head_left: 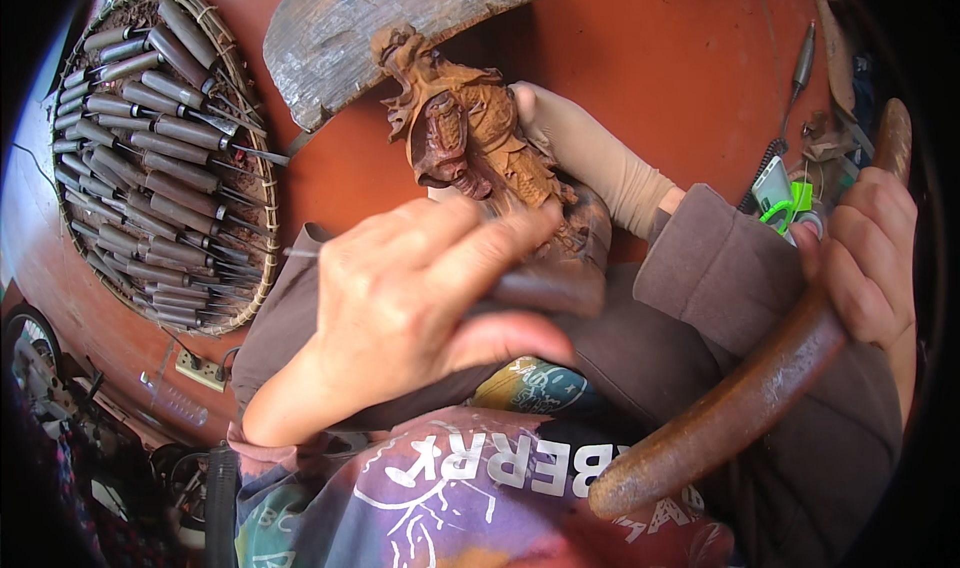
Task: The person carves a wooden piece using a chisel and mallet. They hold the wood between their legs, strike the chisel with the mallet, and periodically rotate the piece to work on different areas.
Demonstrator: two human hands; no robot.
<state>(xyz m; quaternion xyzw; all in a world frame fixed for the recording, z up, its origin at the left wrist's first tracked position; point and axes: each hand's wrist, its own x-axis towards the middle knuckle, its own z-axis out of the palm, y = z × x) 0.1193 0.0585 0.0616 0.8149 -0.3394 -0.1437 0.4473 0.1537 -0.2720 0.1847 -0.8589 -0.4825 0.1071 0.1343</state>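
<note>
A brown wooden carving of a robed figure (490,138) leans on a dark base at the middle. A foot in a beige sock (600,158), below a brown trouser cuff, presses against its right side. My left hand (400,298) is closed around a chisel (550,290) in front of the carving's lower part. The chisel's dark handle sticks out to the right, slightly blurred, and a thin metal end shows at the left. On the far right, my right hand (865,258) grips a thick curved wooden club (730,398), whose lower end hangs over my lap.
A round woven basket (262,298) full of chisels stands at the left. Behind the carving lies a curved wooden slab (330,58) on the red floor (660,38). A corded handpiece (803,63) and bright green-handled items (800,198) lie at the right. A power strip (200,370) is at lower left.
</note>
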